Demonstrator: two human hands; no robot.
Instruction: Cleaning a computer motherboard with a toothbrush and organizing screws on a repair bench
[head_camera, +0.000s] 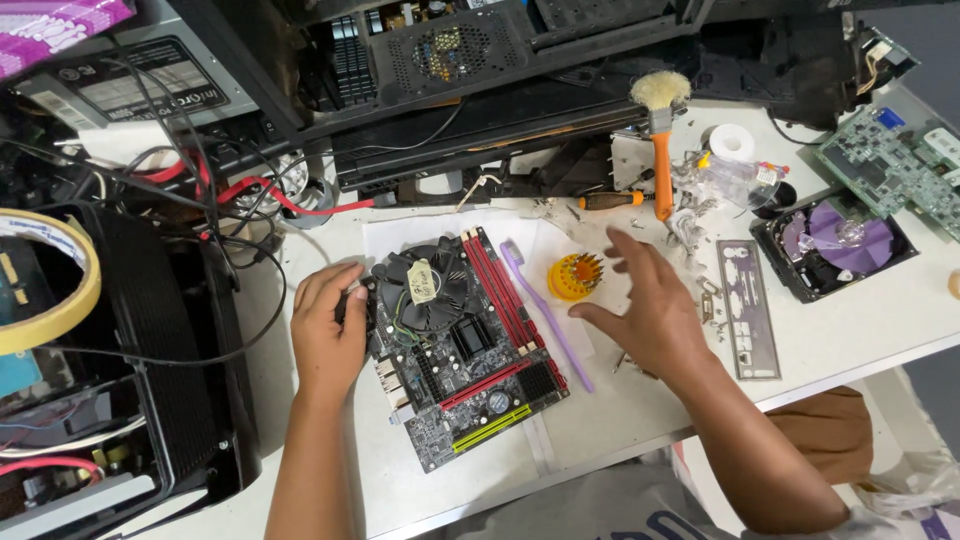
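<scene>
I see my left hand curled against the motherboard's left edge on the white table—stiff, light, fragile, best held by edges—right hand spread open, hovering beside it.

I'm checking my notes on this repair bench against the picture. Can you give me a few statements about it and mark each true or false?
1. The left hand rests against the motherboard. True.
2. The right hand grips the orange-handled brush. False: it hovers open near the yellow bit holder; the brush lies apart.
3. A purple toothbrush lies beside the board. True.
4. The cooling fan lies off the board. False: it sits on it.
5. An opened hard drive lies on the table. True.
</scene>
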